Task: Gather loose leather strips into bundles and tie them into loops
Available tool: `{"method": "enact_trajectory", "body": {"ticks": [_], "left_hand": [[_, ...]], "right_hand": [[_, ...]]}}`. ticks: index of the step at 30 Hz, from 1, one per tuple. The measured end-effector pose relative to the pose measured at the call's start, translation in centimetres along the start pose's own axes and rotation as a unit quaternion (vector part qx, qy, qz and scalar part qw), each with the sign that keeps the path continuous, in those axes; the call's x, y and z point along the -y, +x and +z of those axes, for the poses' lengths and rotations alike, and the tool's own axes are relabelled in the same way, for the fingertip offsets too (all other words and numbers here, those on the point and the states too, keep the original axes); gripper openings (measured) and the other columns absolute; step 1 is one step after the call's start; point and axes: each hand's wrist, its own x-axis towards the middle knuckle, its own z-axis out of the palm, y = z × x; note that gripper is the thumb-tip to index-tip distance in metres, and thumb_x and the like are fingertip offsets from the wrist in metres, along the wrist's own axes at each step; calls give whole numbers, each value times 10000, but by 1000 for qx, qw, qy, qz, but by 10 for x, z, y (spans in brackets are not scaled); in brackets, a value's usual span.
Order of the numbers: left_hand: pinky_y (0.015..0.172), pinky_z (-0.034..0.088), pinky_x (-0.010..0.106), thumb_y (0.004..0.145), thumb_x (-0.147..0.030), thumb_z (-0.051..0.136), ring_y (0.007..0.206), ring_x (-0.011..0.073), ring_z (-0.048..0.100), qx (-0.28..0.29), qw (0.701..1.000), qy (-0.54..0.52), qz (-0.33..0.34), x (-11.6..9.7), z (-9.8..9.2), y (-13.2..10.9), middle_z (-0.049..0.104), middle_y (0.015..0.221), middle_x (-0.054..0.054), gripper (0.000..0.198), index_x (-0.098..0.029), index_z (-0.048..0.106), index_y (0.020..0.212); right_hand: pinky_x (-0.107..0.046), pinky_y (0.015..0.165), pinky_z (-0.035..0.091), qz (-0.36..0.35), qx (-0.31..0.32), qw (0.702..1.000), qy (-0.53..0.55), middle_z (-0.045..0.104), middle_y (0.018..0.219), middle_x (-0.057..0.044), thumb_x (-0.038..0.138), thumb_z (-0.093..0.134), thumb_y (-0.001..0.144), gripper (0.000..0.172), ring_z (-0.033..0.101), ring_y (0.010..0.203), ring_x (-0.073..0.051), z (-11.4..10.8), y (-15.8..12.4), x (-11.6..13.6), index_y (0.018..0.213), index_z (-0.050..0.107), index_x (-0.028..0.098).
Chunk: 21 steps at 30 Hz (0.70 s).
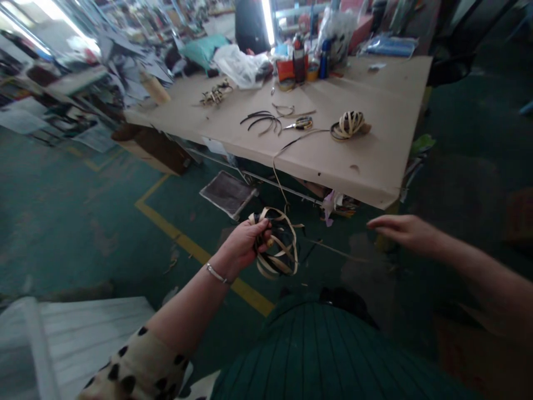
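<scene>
I'm standing close by, taking the held coil as the middle of the clock and twelve as straight ahead of the worker. The left hand [245, 244], its wrist ringed by a bracelet [217, 273], has its fingers closed around the near side of a loose coil of strip [283, 253], cream and black, up in the air in front of the green-striped apron [328, 350]. Loops of it spread open towards three o'clock. Well apart, also at three, is the right hand [406, 230], its fingers lying close together and pointing back towards nine; I can't tell whether anything thin is between them. A pale strand [333, 247] reaches from near the coil towards four.

From twelve, a narrow strip [275, 166] hangs over the near edge of the paper-covered table [375, 161]. Its other end leads across the top to a wound ball of strip [350, 123] at one o'clock. At twelve on the table I see scissors [300, 123], with cut dark strips [266, 118] just beside them on the nine side. A tangled heap of strips [216, 94] sits at eleven. Further back at twelve stand a dark bottle [298, 58] and a blue can [325, 58]. Down on the floor, at ten, is an open cardboard box [150, 147].
</scene>
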Motion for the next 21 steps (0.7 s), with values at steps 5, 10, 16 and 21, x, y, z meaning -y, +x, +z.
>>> {"method": "enact_trajectory", "body": {"ticks": [5,10,16,21], "left_hand": [[342,294,138,757,-235,694,428,80,428,53,998,13,-8,14,15,-6,467,554,-4,184,-120,550,738],[332,292,141,727,-280,727,414,81,434,63,998,19,8,27,17,-8,487,544,-7,233,-127,552,731],[345,340,150,798,-192,616,505,116,569,29,998,51,-8,24,3,-16,649,858,127,111,-101,581,850],[340,299,142,770,-235,674,462,99,515,15,996,76,33,4,-20,-29,617,709,96,172,-104,567,744]], "right_hand": [[-301,866,461,-87,125,972,178,678,1026,-56,392,438,885,357,614,957,-175,107,43,73,1046,663,166],[-229,582,417,-23,190,943,271,573,640,4,471,442,870,384,512,585,-104,144,40,93,783,610,137],[-234,578,386,11,176,951,255,548,641,9,491,529,791,344,484,604,-107,121,24,74,728,588,158],[-313,604,405,28,189,980,-51,612,697,-64,395,523,792,231,563,651,-167,58,-25,-19,710,636,211]]}}
